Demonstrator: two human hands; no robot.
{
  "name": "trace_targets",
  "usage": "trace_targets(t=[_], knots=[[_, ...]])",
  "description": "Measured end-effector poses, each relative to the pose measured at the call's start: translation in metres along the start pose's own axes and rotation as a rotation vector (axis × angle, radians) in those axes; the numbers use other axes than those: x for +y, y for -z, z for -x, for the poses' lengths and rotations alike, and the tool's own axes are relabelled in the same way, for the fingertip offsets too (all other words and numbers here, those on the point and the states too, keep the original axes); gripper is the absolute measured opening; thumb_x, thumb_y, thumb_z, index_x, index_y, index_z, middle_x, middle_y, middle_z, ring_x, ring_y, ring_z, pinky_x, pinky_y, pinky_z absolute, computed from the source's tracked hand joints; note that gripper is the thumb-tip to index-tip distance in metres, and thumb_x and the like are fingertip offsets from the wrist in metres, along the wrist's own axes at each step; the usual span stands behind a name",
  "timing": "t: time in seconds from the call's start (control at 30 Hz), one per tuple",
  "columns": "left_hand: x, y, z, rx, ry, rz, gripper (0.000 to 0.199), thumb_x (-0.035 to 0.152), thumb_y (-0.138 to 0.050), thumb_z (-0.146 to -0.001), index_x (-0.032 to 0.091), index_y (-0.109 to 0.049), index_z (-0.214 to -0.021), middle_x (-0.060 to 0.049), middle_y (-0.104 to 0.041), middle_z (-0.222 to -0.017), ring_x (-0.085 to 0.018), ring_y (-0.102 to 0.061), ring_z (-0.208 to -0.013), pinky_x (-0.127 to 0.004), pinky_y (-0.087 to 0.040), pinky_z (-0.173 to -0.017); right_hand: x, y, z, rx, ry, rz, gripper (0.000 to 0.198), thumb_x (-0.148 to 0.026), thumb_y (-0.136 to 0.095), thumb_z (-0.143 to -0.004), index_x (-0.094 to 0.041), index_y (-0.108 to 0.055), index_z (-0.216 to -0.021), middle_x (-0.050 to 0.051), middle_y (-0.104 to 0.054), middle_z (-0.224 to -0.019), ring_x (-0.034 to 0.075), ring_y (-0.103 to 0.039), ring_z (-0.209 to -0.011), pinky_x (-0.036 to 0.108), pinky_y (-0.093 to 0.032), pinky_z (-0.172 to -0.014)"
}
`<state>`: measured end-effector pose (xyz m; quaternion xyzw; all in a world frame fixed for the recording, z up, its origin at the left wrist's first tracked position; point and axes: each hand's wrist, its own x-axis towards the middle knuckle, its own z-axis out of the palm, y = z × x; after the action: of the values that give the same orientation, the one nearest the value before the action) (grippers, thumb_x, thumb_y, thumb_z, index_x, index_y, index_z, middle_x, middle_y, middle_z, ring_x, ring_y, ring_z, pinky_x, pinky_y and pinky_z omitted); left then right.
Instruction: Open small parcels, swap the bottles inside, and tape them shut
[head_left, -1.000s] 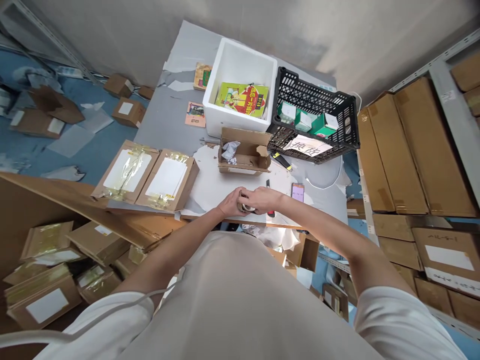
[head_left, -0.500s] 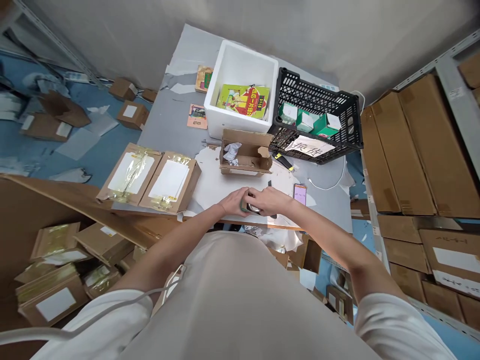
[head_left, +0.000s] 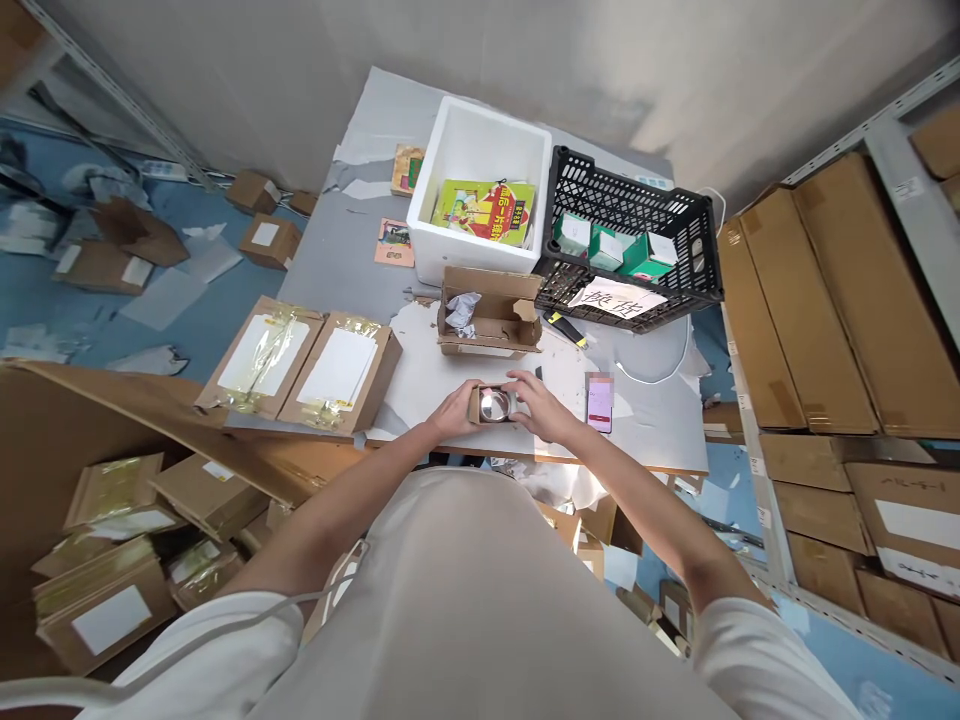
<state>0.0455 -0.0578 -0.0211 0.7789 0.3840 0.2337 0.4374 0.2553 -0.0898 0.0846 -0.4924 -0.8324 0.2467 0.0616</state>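
Near the front edge of the surface, the left hand clasps a small open box holding a shiny round piece; the right hand cups its other end, whether gripping I can't tell.

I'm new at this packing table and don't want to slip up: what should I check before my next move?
1. Left hand on the small box: ok, at its left end.
2. Right hand gripping firmly: cannot tell; its fingers are at the right end.
3. Shiny round item inside the small box: ok, visible through the open top.
4. Larger cardboard box open: ok.
5. Its interior clear: not ok; crumpled paper lies toward the left.
6. Yellow-and-black cutter blade retracted: cannot tell, too small.
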Motion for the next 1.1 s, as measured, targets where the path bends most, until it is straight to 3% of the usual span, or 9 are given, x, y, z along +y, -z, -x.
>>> trace_targets(t=[0.13, 0.23, 0.3, 0.37, 0.53, 0.7, 0.93, 1.1], knots=[[0.0, 0.003, 0.006, 0.032, 0.03, -0.028, 0.096, 0.045, -0.081, -0.051, 0.019, -0.031, -0.129, -0.014, -0.051, -0.125, -0.029, -0.054, -0.113, -0.043, -0.046, -0.094, 0.006, -0.004, 0.007, 0.016, -0.081, -0.03, 0.028, -0.022, -0.046, -0.089, -0.018, -0.056, -0.115, 0.012, -0.048, -0.124, 0.019, -0.054, -0.107, 0.036, -0.046, -0.091], [0.015, 0.015, 0.01, 0.106, -0.087, -0.176, 0.105, 0.057, -0.079, -0.048, 0.019, -0.032, -0.134, -0.019, -0.042, -0.135, -0.037, -0.04, -0.127, -0.054, -0.032, -0.104, 0.006, 0.003, 0.006, -0.064, -0.056, 0.069, 0.033, -0.024, -0.046, -0.089, -0.018, -0.056, -0.119, 0.013, -0.048, -0.124, 0.021, -0.054, -0.104, 0.036, -0.046, -0.09], [0.032, 0.023, 0.012, 0.083, -0.218, -0.305, 0.087, 0.06, -0.074, -0.056, 0.022, -0.042, -0.129, -0.017, -0.044, -0.134, -0.039, -0.035, -0.13, -0.061, -0.018, -0.108, 0.003, 0.01, 0.002, -0.133, -0.062, 0.16, 0.035, -0.028, -0.045, -0.089, -0.019, -0.055, -0.121, 0.013, -0.048, -0.124, 0.022, -0.054, -0.104, 0.034, -0.047, -0.083], [0.047, 0.03, 0.012, -0.018, -0.323, -0.401, 0.064, 0.054, -0.068, -0.068, 0.025, -0.05, -0.122, -0.013, -0.052, -0.126, -0.035, -0.041, -0.125, -0.062, -0.011, -0.109, -0.003, 0.017, -0.006, -0.205, -0.074, 0.259, 0.037, -0.034, -0.045, -0.088, -0.021, -0.054, -0.122, 0.013, -0.051, -0.12, 0.024, -0.054, -0.104, 0.034, -0.048, -0.076], [0.06, 0.034, 0.001, -0.12, -0.355, -0.518, 0.045, 0.043, -0.062, -0.077, 0.022, -0.054, -0.117, -0.011, -0.059, -0.108, -0.029, -0.051, -0.107, -0.057, -0.018, -0.107, -0.021, 0.025, -0.039, -0.412, -0.182, 0.459, 0.045, -0.045, -0.046, -0.085, -0.021, -0.055, -0.122, 0.016, -0.057, -0.112, 0.031, -0.06, -0.097, 0.04, -0.048, -0.071], [0.055, 0.031, 0.001, -0.156, -0.389, -0.584, 0.033, 0.041, -0.056, -0.082, 0.023, -0.056, -0.111, -0.009, -0.059, -0.101, -0.026, -0.052, -0.101, -0.052, -0.025, -0.104, -0.033, 0.023, -0.06, -0.67, -0.305, 0.516, 0.042, -0.036, -0.061, -0.075, -0.017, -0.061, -0.113, 0.018, -0.062, -0.111, 0.031, -0.063, -0.097, 0.039, -0.049, -0.075], [0.054, 0.027, 0.007, -0.136, -0.396, -0.552, 0.032, 0.041, -0.055, -0.083, 0.019, -0.057, -0.106, -0.012, -0.058, -0.107, -0.027, -0.051, -0.103, -0.046, -0.034, -0.096, -0.023, 0.019, -0.036, -0.559, -0.193, 0.374, 0.044, -0.034, -0.059, -0.078, -0.01, -0.053, -0.114, 0.019, -0.062, -0.108, 0.028, -0.064, -0.091, 0.034, -0.048, -0.071], [0.041, 0.038, -0.008, -0.122, -0.396, -0.523, 0.036, 0.043, -0.053, -0.084, 0.015, -0.057, -0.108, -0.014, -0.059, -0.11, -0.026, -0.051, -0.103, -0.045, -0.037, -0.095, -0.015, 0.031, -0.018, -0.385, -0.214, 0.272, 0.02, -0.013, -0.047, -0.084, -0.017, -0.055, -0.102, 0.01, -0.065, -0.093, 0.021, -0.062, -0.086, 0.028, -0.042, -0.07]])
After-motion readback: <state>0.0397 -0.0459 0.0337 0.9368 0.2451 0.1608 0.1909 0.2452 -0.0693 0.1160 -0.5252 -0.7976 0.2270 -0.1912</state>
